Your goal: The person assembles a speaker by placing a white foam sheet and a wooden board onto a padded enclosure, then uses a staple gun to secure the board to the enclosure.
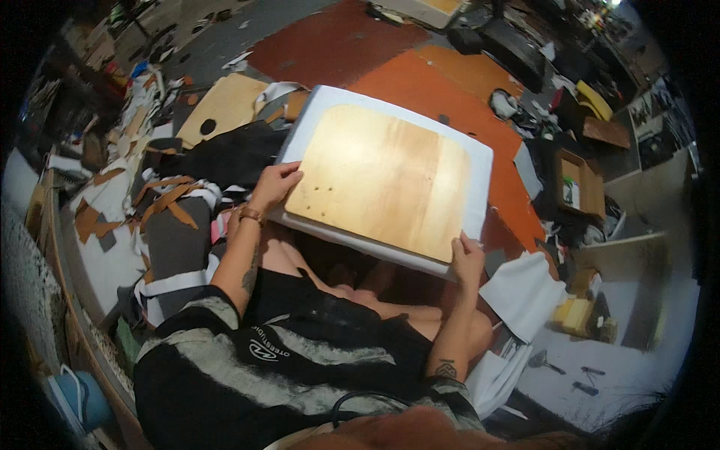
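Observation:
A light plywood board [382,180] with rounded corners lies on a white foam pad [322,101] that sticks out around it. Both rest over my knees. My left hand [276,185] grips the near left edge of the board and pad, fingers on top of the wood. My right hand [467,257] pinches the near right corner of the pad and board. Small holes show in the wood near my left hand.
Orange and brown sheets [450,97] cover the floor beyond the pad. Another plywood piece [225,105] and black fabric [225,154] lie to the left among scraps. A cardboard box [581,187] stands at the right, white foam pieces [525,289] near my right knee.

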`<move>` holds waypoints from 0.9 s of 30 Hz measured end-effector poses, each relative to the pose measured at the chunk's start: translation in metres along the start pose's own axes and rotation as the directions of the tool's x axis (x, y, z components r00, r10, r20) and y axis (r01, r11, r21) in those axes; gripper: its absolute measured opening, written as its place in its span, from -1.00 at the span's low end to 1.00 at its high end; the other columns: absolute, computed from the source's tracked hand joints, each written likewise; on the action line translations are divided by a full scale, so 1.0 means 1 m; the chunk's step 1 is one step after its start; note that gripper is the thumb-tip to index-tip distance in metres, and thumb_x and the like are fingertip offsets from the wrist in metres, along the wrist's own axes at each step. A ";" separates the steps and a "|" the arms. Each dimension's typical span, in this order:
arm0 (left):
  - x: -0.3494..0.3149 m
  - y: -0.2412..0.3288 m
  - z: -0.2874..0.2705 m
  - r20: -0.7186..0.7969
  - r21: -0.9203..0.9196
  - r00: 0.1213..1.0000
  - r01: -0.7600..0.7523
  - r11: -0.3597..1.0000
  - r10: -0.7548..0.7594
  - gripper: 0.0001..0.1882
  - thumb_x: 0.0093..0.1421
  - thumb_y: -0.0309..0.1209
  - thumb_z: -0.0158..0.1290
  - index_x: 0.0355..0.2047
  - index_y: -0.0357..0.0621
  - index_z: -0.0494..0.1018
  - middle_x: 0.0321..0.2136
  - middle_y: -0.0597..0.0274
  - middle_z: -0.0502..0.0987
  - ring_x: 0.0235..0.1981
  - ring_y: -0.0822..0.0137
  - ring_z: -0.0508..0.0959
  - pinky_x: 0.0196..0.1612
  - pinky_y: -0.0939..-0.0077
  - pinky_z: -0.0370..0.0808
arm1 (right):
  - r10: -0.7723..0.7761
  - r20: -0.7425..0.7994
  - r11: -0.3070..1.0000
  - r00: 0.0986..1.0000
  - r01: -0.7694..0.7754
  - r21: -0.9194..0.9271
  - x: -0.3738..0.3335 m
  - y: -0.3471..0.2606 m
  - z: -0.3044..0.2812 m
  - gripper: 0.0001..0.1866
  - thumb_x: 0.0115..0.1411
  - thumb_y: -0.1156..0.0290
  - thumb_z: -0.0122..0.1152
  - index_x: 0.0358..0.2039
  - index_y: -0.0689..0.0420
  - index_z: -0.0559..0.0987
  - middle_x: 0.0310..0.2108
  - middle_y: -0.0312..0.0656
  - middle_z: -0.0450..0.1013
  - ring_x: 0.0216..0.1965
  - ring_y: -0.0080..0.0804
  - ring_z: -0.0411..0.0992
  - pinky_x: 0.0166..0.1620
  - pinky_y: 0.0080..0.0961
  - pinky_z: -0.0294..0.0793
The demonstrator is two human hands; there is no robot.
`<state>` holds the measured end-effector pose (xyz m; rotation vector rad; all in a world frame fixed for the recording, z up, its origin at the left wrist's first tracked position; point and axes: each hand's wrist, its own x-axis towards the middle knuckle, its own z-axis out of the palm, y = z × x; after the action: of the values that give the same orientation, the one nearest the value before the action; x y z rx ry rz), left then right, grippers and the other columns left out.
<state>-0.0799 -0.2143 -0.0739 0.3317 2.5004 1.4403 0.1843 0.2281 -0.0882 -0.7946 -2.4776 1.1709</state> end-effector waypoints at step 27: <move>-0.067 -0.054 -0.023 -0.183 -0.054 0.883 0.430 0.901 -0.433 -0.39 0.30 -0.09 0.23 0.13 -0.36 0.42 -0.34 0.07 0.60 -0.52 0.30 0.61 -0.56 0.37 0.55 | 0.551 0.102 0.602 0.828 -0.480 0.638 -0.063 -0.005 -0.043 -0.66 0.34 0.30 0.28 0.04 0.20 0.55 -0.47 -0.31 0.46 -0.62 -0.59 0.36 -0.60 -0.58 0.44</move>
<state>-0.0280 -0.2806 -0.1032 -0.3689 2.4893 1.3473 0.2534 0.2150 -0.0590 -1.3405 -1.5591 1.9593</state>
